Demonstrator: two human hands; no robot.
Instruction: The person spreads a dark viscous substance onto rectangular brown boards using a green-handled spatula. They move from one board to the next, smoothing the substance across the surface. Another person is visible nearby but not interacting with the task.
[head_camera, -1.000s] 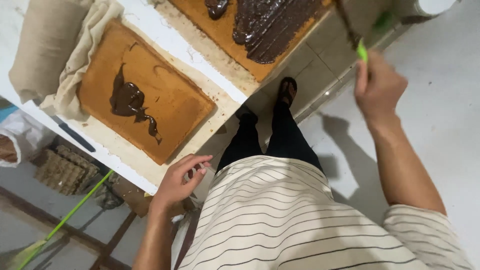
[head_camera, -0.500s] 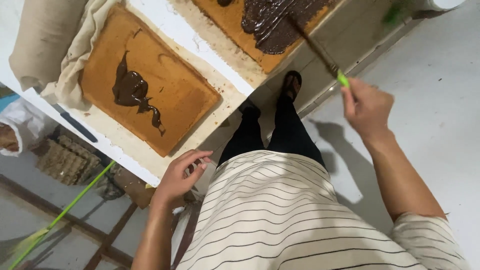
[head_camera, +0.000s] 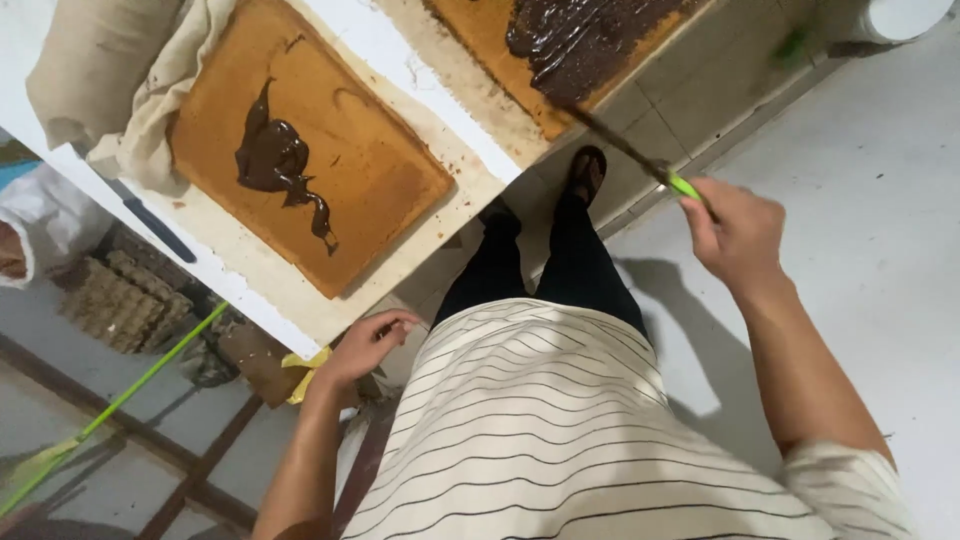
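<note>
Head view: looking straight down past a white shirt with thin dark stripes (head_camera: 600, 440) to a work surface and a grey floor.
Right hand (head_camera: 735, 235): clamped around the green handle of a long, thin spatula (head_camera: 640, 160), gripped at the very end so the blade reaches out over the far cake.
Spatula blade: dark with chocolate, its tip resting at the near edge of the spread, held low and slanted, which suits smoothing.
Far cake (head_camera: 490, 40): a flat golden-brown sponge sheet, mostly covered by glossy, ridged dark chocolate spread (head_camera: 580, 35).
Left hand (head_camera: 370, 345): holding nothing, fingers loosely curled, by the near edge of the desk (head_camera: 380, 40), as if for balance.
Near cake (head_camera: 310, 150): a rectangular golden-brown sponge sheet on pale paper, carrying only a thick unspread dollop of chocolate (head_camera: 275, 160) with a thin trailing tail.
Cloth (head_camera: 120, 70): a beige bundle touching the near cake's far-left side.
</note>
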